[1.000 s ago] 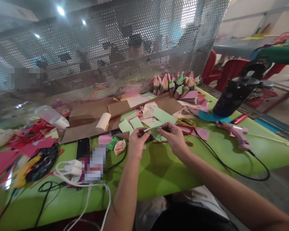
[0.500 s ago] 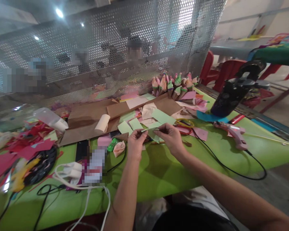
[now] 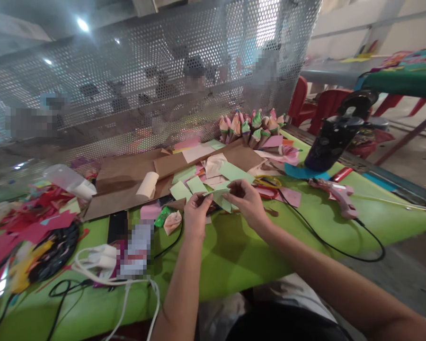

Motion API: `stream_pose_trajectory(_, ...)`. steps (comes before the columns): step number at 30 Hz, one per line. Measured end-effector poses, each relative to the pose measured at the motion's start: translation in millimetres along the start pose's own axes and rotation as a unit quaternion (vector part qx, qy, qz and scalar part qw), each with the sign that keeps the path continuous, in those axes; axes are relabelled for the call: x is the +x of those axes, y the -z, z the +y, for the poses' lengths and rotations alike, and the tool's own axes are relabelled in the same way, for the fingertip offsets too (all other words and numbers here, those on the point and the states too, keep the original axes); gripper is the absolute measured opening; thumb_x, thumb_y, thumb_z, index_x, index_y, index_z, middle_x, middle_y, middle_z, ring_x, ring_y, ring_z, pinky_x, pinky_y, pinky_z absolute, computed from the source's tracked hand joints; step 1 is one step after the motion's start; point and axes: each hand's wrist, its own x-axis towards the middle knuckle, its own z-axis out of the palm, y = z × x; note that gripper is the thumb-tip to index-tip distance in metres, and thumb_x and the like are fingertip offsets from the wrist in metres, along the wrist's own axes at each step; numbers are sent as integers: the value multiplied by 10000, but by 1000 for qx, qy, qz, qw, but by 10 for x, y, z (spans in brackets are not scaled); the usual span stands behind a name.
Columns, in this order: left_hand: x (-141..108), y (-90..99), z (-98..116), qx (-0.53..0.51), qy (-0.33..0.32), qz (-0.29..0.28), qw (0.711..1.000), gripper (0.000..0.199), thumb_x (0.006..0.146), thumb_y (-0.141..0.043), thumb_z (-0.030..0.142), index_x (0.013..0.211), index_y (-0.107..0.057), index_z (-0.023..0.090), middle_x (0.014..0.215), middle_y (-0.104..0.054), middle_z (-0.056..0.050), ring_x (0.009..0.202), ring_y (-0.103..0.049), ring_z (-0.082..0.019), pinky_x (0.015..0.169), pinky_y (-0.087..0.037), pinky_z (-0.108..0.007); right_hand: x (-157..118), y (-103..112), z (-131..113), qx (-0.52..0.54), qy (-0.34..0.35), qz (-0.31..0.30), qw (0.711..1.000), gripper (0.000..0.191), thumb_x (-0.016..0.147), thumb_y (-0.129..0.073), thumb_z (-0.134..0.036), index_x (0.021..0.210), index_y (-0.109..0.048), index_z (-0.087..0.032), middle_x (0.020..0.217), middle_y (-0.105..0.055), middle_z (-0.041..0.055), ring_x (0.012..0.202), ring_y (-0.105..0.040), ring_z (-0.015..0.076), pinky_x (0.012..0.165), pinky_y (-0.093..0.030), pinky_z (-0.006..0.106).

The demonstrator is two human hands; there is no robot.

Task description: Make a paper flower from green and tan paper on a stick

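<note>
Above the green tabletop, a folded piece of pale green paper (image 3: 218,192) is stretched between my two hands. My left hand (image 3: 197,210) pinches its left end between thumb and fingers. On the other end, my right hand (image 3: 246,201) has a similar pinch. Just behind lie loose sheets of light green paper (image 3: 236,172) and a crumpled cream piece (image 3: 214,165). Scissors with red and yellow handles (image 3: 270,187) rest close to my right hand, partly hidden. A small peach paper wrap (image 3: 172,221) and a green crinkled piece (image 3: 163,215) sit left of my left hand.
A pink glue gun (image 3: 342,196) with a black cord lies right, before a dark tumbler (image 3: 330,142). Small paper cones (image 3: 248,127) stand at the back by a perforated metal screen (image 3: 145,71). Left are white cables (image 3: 102,260), a yellow glue gun (image 3: 30,265) and red scraps (image 3: 39,220).
The view has shifted slightly, so everything sits a little further left. Both hands keep their pinch on the green paper, which now looks flatter between them.
</note>
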Motion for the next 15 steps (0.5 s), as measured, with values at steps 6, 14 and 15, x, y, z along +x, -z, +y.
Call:
stream_pose_trajectory(6,-3,-14,2,-2,11,-4,1000,521,406,-934,472,720,-666,154,564,-650,55,519,-578,-81,531,-485,-195,12,12,-18,8,-25,-48,999,387,592,-819,-498,793,-695,-190,723,-675,21,635,-551,162,596,-452,296)
stream_pose_trajectory(14,3,-1,-34,3,18,-15,1000,480,454,-924,447,739,-668,157,606,-677,42,522,-591,-86,556,-498,-208,12,19,-24,-37,24,-24,999,283,654,-784,-452,708,-690,-190,630,-632,-4,581,-510,141,556,-418,271)
stream_pose_trajectory(15,4,0,-35,2,20,-15,1000,478,456,-924,442,743,-670,157,605,-676,42,519,-590,-86,557,-497,-209,12,21,-22,-43,29,-22,998,270,662,-778,-444,699,-688,-192,630,-635,-4,579,-512,141,557,-419,270)
